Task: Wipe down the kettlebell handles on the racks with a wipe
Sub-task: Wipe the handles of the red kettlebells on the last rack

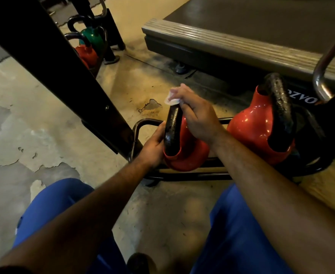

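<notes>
Kettlebell (186,153) in red sits at the left end of the low black rack (143,123), its black handle (173,127) rising toward me. My right hand (196,117) is at the top of that handle, fingers curled and pinching a small white wipe (170,98) against the metal. My left hand (153,145) cups the near left side of the bell where the handle meets the body, fingers wrapped round it. A second red kettlebell (259,133) stands on the same rack to the right, well apart from my hands. Farther off, near the rack's black upright, sit a green kettlebell (92,37) and another red one (86,54).
</notes>
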